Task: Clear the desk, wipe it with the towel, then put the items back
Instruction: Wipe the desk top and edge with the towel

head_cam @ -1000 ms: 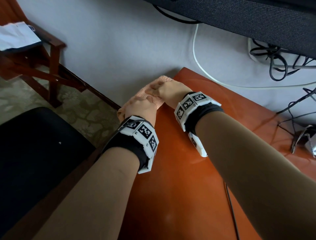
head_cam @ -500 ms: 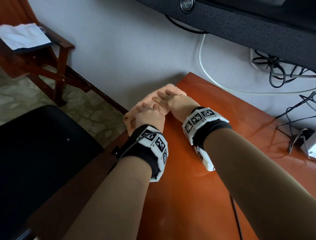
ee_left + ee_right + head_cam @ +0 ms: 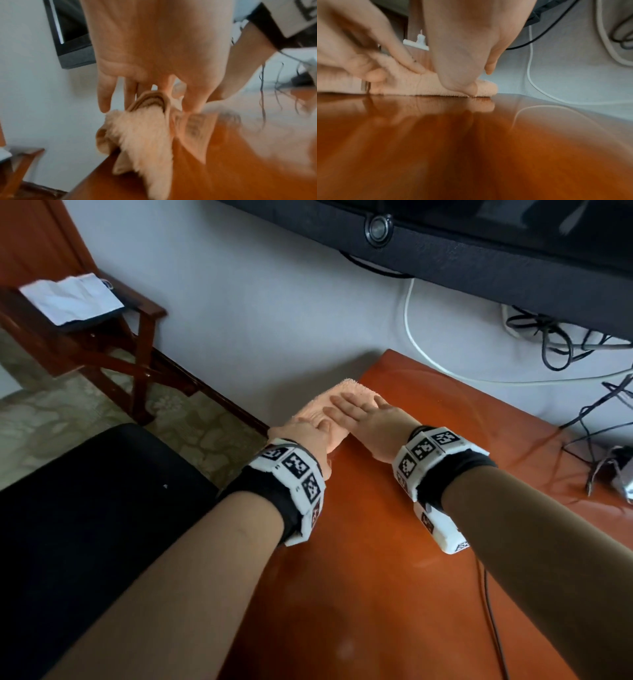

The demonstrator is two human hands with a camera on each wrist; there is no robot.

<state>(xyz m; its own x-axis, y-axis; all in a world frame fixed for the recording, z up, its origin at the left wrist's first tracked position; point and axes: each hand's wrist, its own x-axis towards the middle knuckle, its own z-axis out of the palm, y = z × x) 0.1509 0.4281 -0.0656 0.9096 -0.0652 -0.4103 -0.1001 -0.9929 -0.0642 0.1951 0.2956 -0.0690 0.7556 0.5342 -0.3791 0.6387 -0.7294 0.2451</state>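
A peach towel [image 3: 313, 413] lies bunched at the far left corner of the glossy orange desk [image 3: 376, 542]. My right hand [image 3: 359, 405] lies flat on top of it, fingers straight, pressing it down; the right wrist view shows the palm edge on the towel [image 3: 450, 88]. My left hand [image 3: 306, 434] is at the towel's near left end. In the left wrist view a raised fold of the towel [image 3: 142, 128] sits pinched between its fingers and thumb. Part of the towel hangs over the desk's left edge.
A black cushioned seat [image 3: 85, 508] stands left of the desk. A wooden chair holding white paper [image 3: 68, 299] is further back left. Tangled cables [image 3: 555, 344] and a small device [image 3: 616, 470] sit at the right; a thin black cable [image 3: 493, 628] crosses the desk. A dark screen [image 3: 445, 251] hangs above.
My right hand has gone from curled over the towel to lying flat on it with straight fingers. Both hands have stayed at the desk's far left corner.
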